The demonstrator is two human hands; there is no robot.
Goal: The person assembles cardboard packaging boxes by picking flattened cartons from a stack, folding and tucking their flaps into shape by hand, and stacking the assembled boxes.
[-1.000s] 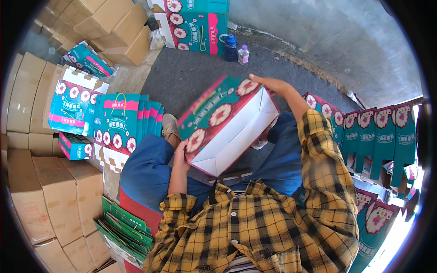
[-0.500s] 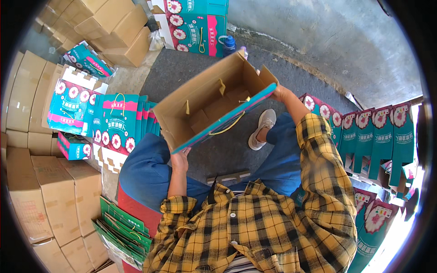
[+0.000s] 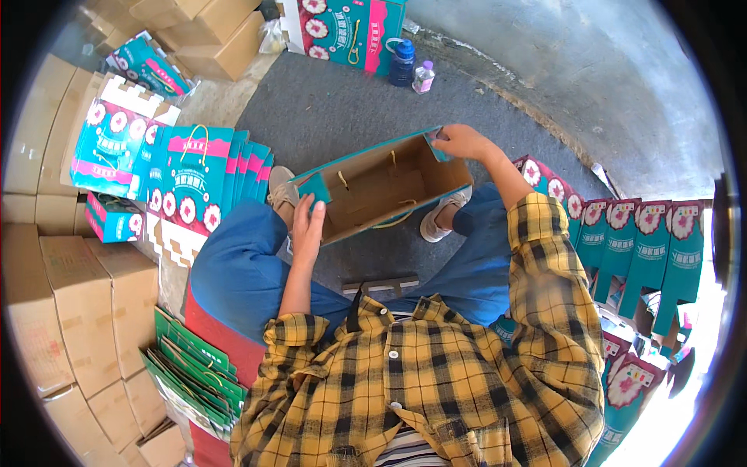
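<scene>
An open-topped carton box (image 3: 366, 194), teal outside and plain brown inside, sits between my knees, its mouth facing up. Yellow cord handles show at its long sides, their ends poking through inside. My left hand (image 3: 307, 229) is at its left end, fairly straight fingers against the rim beside a teal end flap (image 3: 315, 188) that leans inward. At the far right corner, the fingers of my right hand (image 3: 469, 145) bend over the other end flap (image 3: 439, 145) and hold the rim there. Part of the right fingertips is hidden by the hand.
Folded teal cartons (image 3: 194, 179) stand on the left, near stacked brown boxes (image 3: 85, 311). Green bags (image 3: 194, 366) lie by my left hip. More teal cartons (image 3: 650, 241) line the right. A blue bottle (image 3: 401, 66) and a small clear bottle (image 3: 422, 77) stand ahead by the wall.
The box has come down and nearer to level, its mouth now facing up. Both end flaps have turned inward, and my hands have shifted to the ends' rims.
</scene>
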